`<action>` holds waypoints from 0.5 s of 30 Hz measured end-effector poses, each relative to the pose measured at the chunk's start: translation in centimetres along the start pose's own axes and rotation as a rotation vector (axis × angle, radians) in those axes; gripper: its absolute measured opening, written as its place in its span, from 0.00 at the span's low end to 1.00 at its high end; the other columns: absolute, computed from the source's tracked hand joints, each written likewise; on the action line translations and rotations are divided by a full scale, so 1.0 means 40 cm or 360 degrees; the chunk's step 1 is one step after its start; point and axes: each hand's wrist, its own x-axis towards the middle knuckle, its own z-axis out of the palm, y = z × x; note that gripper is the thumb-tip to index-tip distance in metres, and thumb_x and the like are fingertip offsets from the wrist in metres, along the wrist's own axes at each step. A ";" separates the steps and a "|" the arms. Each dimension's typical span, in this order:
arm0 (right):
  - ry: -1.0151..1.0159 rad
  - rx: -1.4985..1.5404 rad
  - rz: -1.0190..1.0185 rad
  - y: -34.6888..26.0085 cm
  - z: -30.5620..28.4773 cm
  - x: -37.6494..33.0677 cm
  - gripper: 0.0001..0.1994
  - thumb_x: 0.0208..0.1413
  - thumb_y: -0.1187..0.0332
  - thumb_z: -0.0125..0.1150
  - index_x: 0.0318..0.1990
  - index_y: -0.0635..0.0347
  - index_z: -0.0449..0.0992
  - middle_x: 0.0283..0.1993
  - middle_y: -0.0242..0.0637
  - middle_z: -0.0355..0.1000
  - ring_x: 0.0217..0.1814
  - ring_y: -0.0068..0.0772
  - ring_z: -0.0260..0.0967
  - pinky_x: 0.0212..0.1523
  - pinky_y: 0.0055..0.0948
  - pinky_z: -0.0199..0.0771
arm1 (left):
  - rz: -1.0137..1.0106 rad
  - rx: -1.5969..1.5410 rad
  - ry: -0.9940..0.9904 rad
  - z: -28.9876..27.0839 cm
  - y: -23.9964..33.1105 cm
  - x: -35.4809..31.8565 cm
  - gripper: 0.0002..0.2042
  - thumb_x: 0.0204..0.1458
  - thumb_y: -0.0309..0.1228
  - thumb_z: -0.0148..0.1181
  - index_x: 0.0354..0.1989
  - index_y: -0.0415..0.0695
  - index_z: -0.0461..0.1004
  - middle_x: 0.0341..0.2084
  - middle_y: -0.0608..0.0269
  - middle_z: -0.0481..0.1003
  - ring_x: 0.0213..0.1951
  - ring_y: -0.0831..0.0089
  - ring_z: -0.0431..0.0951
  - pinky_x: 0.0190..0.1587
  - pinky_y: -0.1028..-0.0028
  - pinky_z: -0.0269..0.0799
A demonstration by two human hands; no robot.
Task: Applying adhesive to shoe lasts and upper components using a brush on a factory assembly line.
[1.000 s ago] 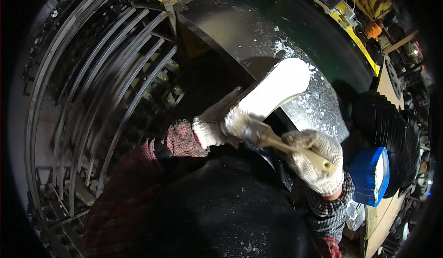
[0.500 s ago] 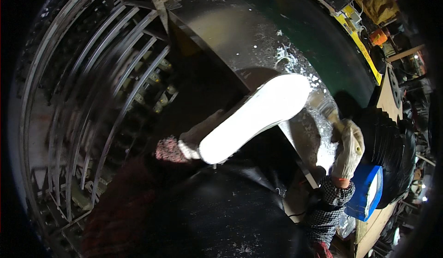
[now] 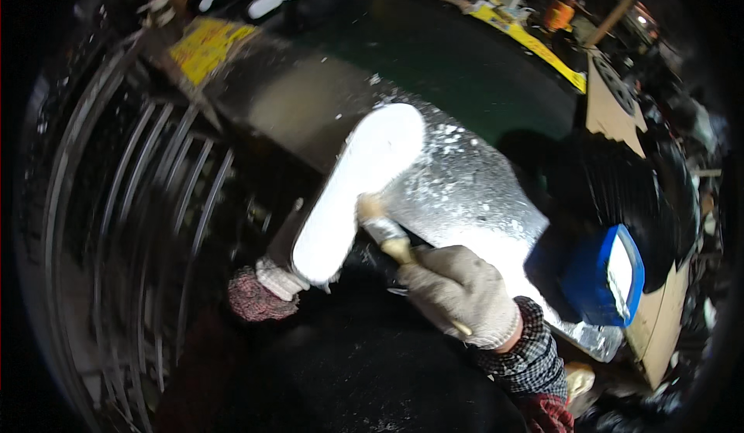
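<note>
a: what's the surface like, and the room around it?

b: a worn metal sheet (image 3: 473,193) spattered with white flecks, lying on a dark green bench (image 3: 465,61) with a yellow strip along its far edge. the room is dim and crowded. a curved metal rack (image 3: 155,200) of bars fills the left side, blurred. a blue tub (image 3: 604,278) stands at the sheet's right corner, just beside it.

a: and the hands?

b: both wear white knit gloves. the left hand (image 3: 279,278) is mostly hidden under a long white shoe sole (image 3: 356,193); it grips the near end, though how far the fingers wrap i cannot tell. the right hand (image 3: 457,293) is clenched round the wooden handle of a brush (image 3: 380,224), whose head touches the sole's right edge near the middle.

a: where does the sole sit?

b: tilted, near end at the left hand, far end raised over the sheet's left part, toward the bench.

a: edges, free space?

b: the sheet's near edge runs just past the right wrist. the green bench beyond the sole is open; cardboard (image 3: 612,100) and clutter crowd the right.
</note>
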 end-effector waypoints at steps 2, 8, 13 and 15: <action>0.0298 -0.0093 -0.0346 0.006 -0.007 0.007 0.09 0.51 0.72 0.62 0.40 0.62 0.76 0.24 0.40 0.71 0.20 0.33 0.68 0.19 0.26 0.68 | -0.0047 0.0380 -0.0416 0.099 0.038 0.024 0.24 0.61 0.47 0.43 0.55 0.41 0.66 0.46 0.55 0.74 0.42 0.61 0.78 0.36 0.56 0.77; 0.0691 -0.0248 0.0118 -0.009 -0.170 -0.189 0.17 0.42 0.76 0.67 0.44 0.63 0.75 0.36 0.41 0.74 0.31 0.34 0.71 0.31 0.29 0.72 | 0.0536 0.1079 0.0064 0.214 0.155 0.204 0.20 0.60 0.37 0.50 0.52 0.32 0.63 0.47 0.45 0.70 0.46 0.55 0.74 0.49 0.64 0.76; 0.1264 0.0061 0.0617 -0.022 -0.184 -0.399 0.13 0.45 0.74 0.66 0.40 0.65 0.76 0.37 0.48 0.75 0.36 0.40 0.74 0.38 0.31 0.74 | 0.0260 0.0805 0.0020 0.347 -0.059 0.402 0.31 0.57 0.40 0.54 0.62 0.32 0.51 0.60 0.41 0.57 0.63 0.49 0.56 0.66 0.53 0.51; 0.1306 0.0074 0.0666 -0.041 -0.206 -0.432 0.12 0.46 0.71 0.66 0.39 0.66 0.77 0.35 0.48 0.76 0.34 0.41 0.74 0.36 0.33 0.74 | -0.0238 0.0787 -0.0201 0.399 -0.187 0.505 0.42 0.57 0.45 0.53 0.67 0.35 0.33 0.67 0.42 0.36 0.68 0.46 0.37 0.67 0.51 0.44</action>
